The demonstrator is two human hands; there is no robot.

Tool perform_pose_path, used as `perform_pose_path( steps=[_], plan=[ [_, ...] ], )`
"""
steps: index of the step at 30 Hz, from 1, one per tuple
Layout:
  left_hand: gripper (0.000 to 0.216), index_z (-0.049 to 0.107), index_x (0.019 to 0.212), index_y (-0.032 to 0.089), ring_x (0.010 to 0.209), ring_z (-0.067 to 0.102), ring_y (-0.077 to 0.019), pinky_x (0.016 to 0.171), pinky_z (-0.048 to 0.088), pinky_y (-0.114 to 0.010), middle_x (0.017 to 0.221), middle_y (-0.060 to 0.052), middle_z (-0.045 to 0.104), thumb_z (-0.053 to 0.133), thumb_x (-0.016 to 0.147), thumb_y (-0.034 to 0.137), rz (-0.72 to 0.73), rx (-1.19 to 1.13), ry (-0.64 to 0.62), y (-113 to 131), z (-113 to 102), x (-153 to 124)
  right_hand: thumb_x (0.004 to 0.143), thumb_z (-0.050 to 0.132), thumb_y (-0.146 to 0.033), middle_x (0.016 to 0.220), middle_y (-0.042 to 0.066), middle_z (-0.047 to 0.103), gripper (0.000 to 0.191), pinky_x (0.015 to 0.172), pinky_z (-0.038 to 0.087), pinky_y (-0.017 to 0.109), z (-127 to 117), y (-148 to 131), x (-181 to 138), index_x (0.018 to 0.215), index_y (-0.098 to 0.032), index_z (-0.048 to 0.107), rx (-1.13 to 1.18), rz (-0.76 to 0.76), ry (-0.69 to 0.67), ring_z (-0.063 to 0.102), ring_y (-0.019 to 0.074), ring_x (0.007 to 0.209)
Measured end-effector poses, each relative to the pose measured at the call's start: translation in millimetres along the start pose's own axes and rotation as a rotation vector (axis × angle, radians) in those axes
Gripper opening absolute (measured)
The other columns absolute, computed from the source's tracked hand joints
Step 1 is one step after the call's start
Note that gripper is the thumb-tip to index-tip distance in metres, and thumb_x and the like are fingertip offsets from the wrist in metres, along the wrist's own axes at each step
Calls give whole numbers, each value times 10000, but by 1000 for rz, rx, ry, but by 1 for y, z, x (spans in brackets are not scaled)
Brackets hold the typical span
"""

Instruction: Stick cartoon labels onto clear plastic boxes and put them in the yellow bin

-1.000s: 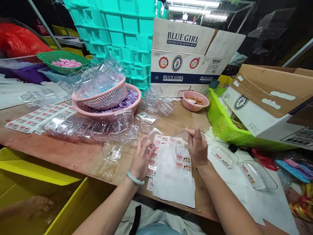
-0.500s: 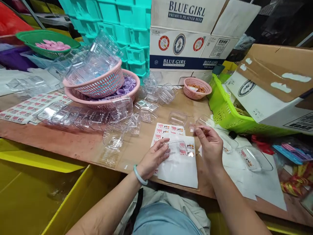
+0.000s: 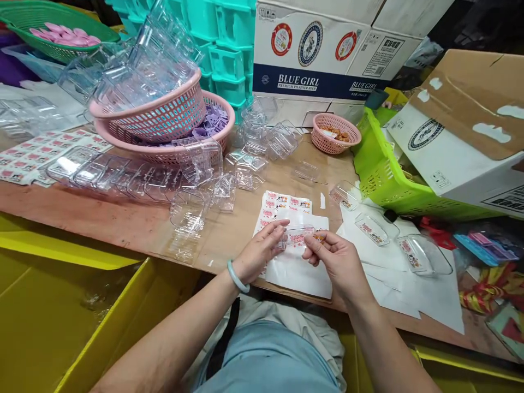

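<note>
My left hand (image 3: pixel 268 245) is closed around the left end of a small clear plastic box (image 3: pixel 291 230), held just above the sticker sheets. A sticker (image 3: pixel 298 238) with pink lettering and a small cartoon figure shows along the box. At its right end the fingers of my right hand (image 3: pixel 327 252) are pinched together; whether the sticker lies fully flat on the plastic I cannot tell. Below both hands is white backing paper (image 3: pixel 301 278), partly covering a printed sticker sheet (image 3: pixel 270 204). A thin white strip (image 3: pixel 322 201) lies beyond my right hand.
Clear boxes with stickers (image 3: pixel 371 228) lie on white paper at right. Plain clear boxes (image 3: pixel 118 177) line the left, before stacked pink baskets (image 3: pixel 164 114). A small pink basket (image 3: pixel 333 143), green crate (image 3: pixel 382 169) and beer carton (image 3: pixel 303 82) stand behind.
My right hand has come down and left to the box in my left hand. The white strip now lies on the table near where my right fingers were. The camera view has tilted down.
</note>
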State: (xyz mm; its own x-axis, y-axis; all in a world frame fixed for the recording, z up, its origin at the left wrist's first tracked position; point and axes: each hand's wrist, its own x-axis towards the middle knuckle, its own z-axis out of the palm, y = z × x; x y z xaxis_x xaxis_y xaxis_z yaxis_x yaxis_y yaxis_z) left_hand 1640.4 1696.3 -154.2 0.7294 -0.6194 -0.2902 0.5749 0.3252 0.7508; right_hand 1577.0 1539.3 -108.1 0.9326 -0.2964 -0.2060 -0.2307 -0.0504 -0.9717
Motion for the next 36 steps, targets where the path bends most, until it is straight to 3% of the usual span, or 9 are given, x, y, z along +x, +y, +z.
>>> perform_pose_path(
  steps=[4,20,25,27,30,32,36],
  plan=[
    [425,612,1157,256,1002,504,-167,883,407,-296,1043,-40,568,621,802,489,-8,26,1,3,1,-1,688,724,-546,583,26,661,396,467,398,217,4,-1,0,719,-161,631,-60,-3,12,511,98,469],
    [448,590,1165,228,1085,535,-202,906,414,-321,1136,-68,601,647,789,464,24,51,-36,3,1,-2,727,667,-584,584,26,649,410,451,392,234,8,-2,1,725,-176,617,-196,-50,23,500,113,456],
    [531,585,1138,187,1033,579,-213,930,415,-341,1076,-83,648,783,664,322,130,130,19,-3,6,0,789,615,-545,570,0,599,356,498,409,243,7,7,-4,734,-194,636,-481,-213,133,522,130,504],
    [543,576,1153,176,982,597,-211,879,442,-332,1019,-79,662,770,672,333,125,141,63,-4,9,0,754,656,-543,653,3,617,372,541,440,255,2,13,-3,912,-206,642,-595,-313,304,536,140,545],
    [530,561,1177,176,951,612,-212,839,462,-323,1001,-79,672,742,705,337,121,164,68,0,12,-2,621,768,-546,1043,88,633,870,671,516,316,-5,19,1,1341,-233,393,-586,-376,468,611,205,800],
    [488,572,1170,184,998,605,-216,872,457,-321,1066,-84,664,729,727,316,150,188,4,3,15,-7,608,783,-531,1272,124,537,1024,819,522,374,-11,19,2,1436,-268,242,-499,-337,327,584,245,1031],
    [437,606,1158,201,1068,575,-230,913,447,-330,1152,-83,636,720,743,280,143,244,-204,10,19,-15,804,638,-473,1300,80,544,575,959,475,380,-35,8,-7,1314,-281,458,-258,-177,-176,558,227,1147]
  ],
)
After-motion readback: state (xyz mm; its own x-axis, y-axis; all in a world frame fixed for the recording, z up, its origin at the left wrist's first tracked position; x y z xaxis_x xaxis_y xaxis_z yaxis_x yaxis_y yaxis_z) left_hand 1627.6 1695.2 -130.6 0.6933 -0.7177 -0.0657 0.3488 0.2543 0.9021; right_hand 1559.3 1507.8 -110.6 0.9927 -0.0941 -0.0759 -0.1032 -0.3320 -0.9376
